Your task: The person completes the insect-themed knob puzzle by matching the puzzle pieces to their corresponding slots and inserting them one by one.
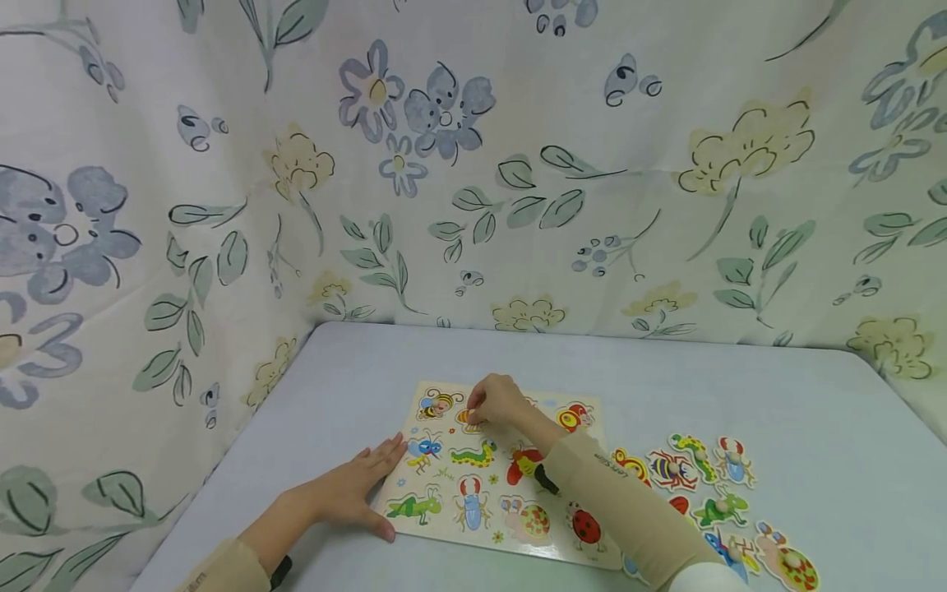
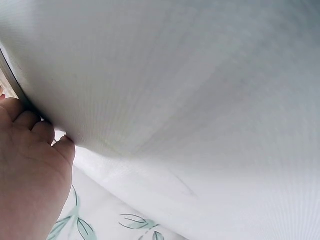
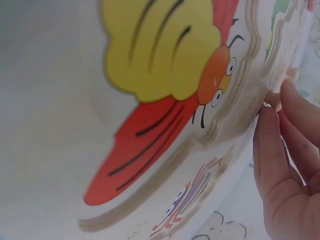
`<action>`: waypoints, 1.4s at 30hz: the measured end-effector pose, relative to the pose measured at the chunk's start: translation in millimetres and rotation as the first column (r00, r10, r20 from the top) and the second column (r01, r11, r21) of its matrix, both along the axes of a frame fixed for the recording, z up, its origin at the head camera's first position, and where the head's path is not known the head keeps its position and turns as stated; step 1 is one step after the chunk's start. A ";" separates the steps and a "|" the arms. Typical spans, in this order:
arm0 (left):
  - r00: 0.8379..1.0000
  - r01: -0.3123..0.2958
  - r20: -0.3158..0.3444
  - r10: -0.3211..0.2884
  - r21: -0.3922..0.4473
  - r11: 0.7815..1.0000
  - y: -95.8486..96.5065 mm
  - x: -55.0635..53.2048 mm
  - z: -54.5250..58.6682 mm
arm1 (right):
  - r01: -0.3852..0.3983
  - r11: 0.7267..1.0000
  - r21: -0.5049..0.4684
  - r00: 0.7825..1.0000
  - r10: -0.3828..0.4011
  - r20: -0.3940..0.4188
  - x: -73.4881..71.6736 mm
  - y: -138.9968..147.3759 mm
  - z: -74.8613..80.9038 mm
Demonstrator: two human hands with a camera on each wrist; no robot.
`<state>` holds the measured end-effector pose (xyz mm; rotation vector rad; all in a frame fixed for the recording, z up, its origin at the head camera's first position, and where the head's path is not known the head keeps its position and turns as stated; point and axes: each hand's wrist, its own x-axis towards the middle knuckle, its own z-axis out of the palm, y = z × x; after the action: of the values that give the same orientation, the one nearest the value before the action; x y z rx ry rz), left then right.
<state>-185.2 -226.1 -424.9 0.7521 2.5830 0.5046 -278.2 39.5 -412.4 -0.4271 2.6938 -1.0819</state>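
A pale wooden peg puzzle board (image 1: 444,538) printed with insects lies on the table. Over its upper left part, my right hand (image 1: 499,403) pinches a small round wooden knob (image 3: 273,100) between thumb and fingers. Beneath those fingers is an orange striped puzzle piece (image 1: 466,419), mostly covered by the hand; whether it sits fully in its recess I cannot tell. My left hand (image 1: 348,487) rests flat with straight fingers spread along the board's left edge, touching it. In the left wrist view only the side of the left hand (image 2: 35,170) shows.
Right of the board lie loose knobbed pieces: a caterpillar (image 1: 695,456), a spider (image 1: 672,470), a beetle (image 1: 734,462), a grasshopper (image 1: 721,508), a snail (image 1: 790,563) and others, some partly behind the right sleeve (image 1: 636,510). A floral curtain (image 1: 518,247) hangs behind the white table (image 1: 814,411).
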 end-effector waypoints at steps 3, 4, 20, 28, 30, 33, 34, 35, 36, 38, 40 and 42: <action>1.000 0.002 -0.003 -0.002 0.003 1.000 0.1 -0.1 -0.2 | 0.009 1.000 -0.008 1.000 -0.009 0.006 0.0 1.7 0.6; 1.000 0.002 -0.003 -0.002 0.002 1.000 0.1 -0.1 -0.1 | 0.013 1.000 -0.012 1.000 -0.013 0.012 -0.1 2.6 1.0; 1.000 -0.003 0.000 0.003 0.002 1.000 0.0 -0.8 0.6 | -0.006 0.981 -0.194 0.995 0.025 0.095 -0.5 31.6 -0.3; 1.000 -0.003 -0.005 0.003 0.004 1.000 0.4 0.9 2.7 | 0.053 0.983 -0.173 0.995 -0.037 0.094 3.0 53.1 6.8; 1.000 -0.004 -0.006 0.004 0.003 1.000 0.5 1.5 3.3 | 0.070 0.983 -0.172 0.993 -0.053 0.103 4.2 58.6 8.1; 1.000 -0.006 -0.004 0.006 0.007 1.000 0.9 2.9 4.2 | 0.088 0.979 -0.184 0.991 -0.067 0.116 6.6 67.5 9.6; 1.000 -0.005 -0.005 0.005 0.010 1.000 0.9 3.3 4.3 | 0.091 0.977 -0.192 0.990 -0.068 0.123 7.3 70.9 9.4; 1.000 -0.004 -0.004 0.004 0.012 1.000 1.0 3.8 4.4 | 0.090 0.975 -0.202 0.990 -0.065 0.128 8.3 74.5 9.5; 1.000 -0.002 -0.004 0.002 0.015 1.000 1.2 4.2 4.6 | 0.089 0.974 -0.207 0.990 -0.063 0.128 9.3 78.2 9.3; 1.000 0.001 -0.003 -0.001 0.019 1.000 1.4 4.8 4.8 | 0.096 0.969 -0.229 0.988 -0.064 0.142 11.4 85.6 9.5; 1.000 0.001 0.000 -0.001 0.021 1.000 1.6 5.3 5.2 | 0.106 0.966 -0.238 0.986 -0.071 0.153 13.3 93.0 10.0; 1.000 0.001 0.003 -0.001 0.021 1.000 1.7 5.4 5.2 | 0.125 0.966 -0.227 0.983 -0.090 0.159 15.9 99.7 11.4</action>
<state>-179.7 -224.4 -419.6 0.7588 2.5787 0.5324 -262.3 139.1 -401.0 -0.2290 2.4933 -1.4141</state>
